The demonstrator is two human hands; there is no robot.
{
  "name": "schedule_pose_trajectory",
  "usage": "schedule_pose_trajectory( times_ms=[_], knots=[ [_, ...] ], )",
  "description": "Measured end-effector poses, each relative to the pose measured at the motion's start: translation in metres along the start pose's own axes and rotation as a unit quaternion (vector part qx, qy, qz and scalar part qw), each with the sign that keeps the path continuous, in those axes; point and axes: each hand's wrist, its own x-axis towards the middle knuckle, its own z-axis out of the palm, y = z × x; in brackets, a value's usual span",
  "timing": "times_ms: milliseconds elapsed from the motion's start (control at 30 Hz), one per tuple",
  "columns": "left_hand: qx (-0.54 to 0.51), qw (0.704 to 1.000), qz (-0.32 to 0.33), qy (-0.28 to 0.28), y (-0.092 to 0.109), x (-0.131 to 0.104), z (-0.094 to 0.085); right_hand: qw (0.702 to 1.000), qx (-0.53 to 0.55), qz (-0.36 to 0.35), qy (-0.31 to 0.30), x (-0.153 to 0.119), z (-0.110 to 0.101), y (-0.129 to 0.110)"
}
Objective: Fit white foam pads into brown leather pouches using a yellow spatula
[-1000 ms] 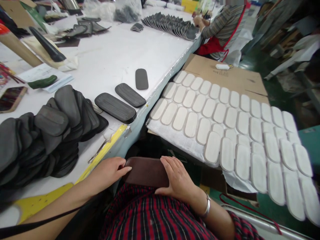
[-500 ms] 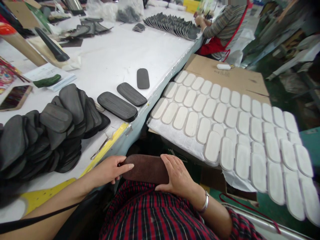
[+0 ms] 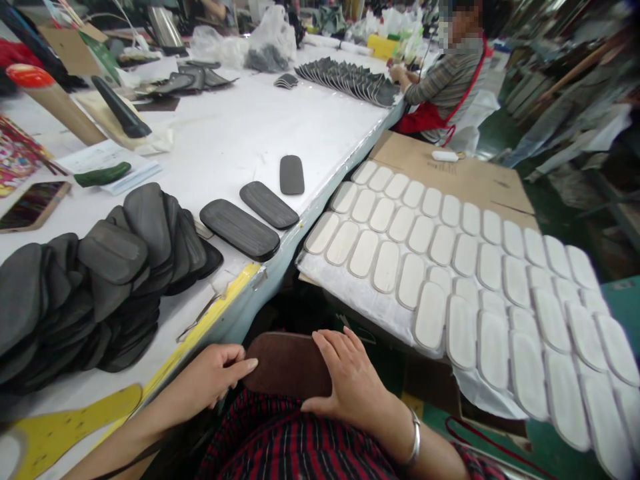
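A dark brown oval piece (image 3: 287, 365) lies across my lap, held between both hands. My left hand (image 3: 223, 373) pinches its left end, thumb on top. Around its right end, my right hand (image 3: 345, 373) has the fingers over the upper edge and the thumb at the lower edge. Two dark oval pieces, a larger one (image 3: 240, 228) and a narrower one (image 3: 269, 205), lie near the table edge, with a small grey piece (image 3: 291, 175) beyond them. A big heap of dark oval pieces (image 3: 113, 250) covers the table's left part.
Rows of white oval pieces (image 3: 465, 250) cover a cardboard-topped surface (image 3: 400, 145) on the right. The white table (image 3: 210, 147) holds a phone (image 3: 35, 205), a cucumber (image 3: 103, 175) and a hammer-like tool (image 3: 55, 103). Someone in a striped top (image 3: 440, 79) sits at the far edge.
The view has tilted up slightly, so the scene sits lower in the picture. Both hands still hold the brown piece, and the right hand's fingers have shifted a little on it.
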Motion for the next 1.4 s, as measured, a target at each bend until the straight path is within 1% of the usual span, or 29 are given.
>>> schedule_pose_trajectory(
  times_ms=[100,167,333,400,633,967,1167,1400],
  knots=[
    [-0.008,1.0,-0.012,-0.001,-0.005,0.003,0.001,1.0,0.001,-0.003,-0.001,0.0,0.003,0.003],
    [0.003,1.0,-0.015,0.007,-0.004,0.004,0.001,1.0,0.0,-0.003,-0.005,-0.001,0.003,0.004],
    [0.051,0.996,0.034,0.061,0.001,0.002,0.001,1.0,-0.003,0.002,-0.015,-0.001,0.001,0.003],
    [0.066,0.994,0.043,0.073,0.0,0.002,0.0,1.0,-0.003,0.001,-0.016,-0.001,0.0,0.002],
    [0.078,0.991,0.056,0.089,-0.001,0.001,0.001,1.0,-0.016,-0.005,-0.01,-0.001,0.0,0.001],
    [0.067,0.989,0.07,0.114,-0.003,0.0,0.001,0.997,-0.074,-0.027,0.004,-0.002,0.004,0.0],
    [0.115,0.981,0.081,0.13,0.002,-0.001,0.0,0.996,-0.092,-0.021,-0.005,-0.001,0.005,-0.002],
    [0.147,0.97,0.114,0.154,0.0,-0.002,0.002,0.992,-0.124,-0.012,-0.018,-0.001,0.002,-0.01]
  ],
)
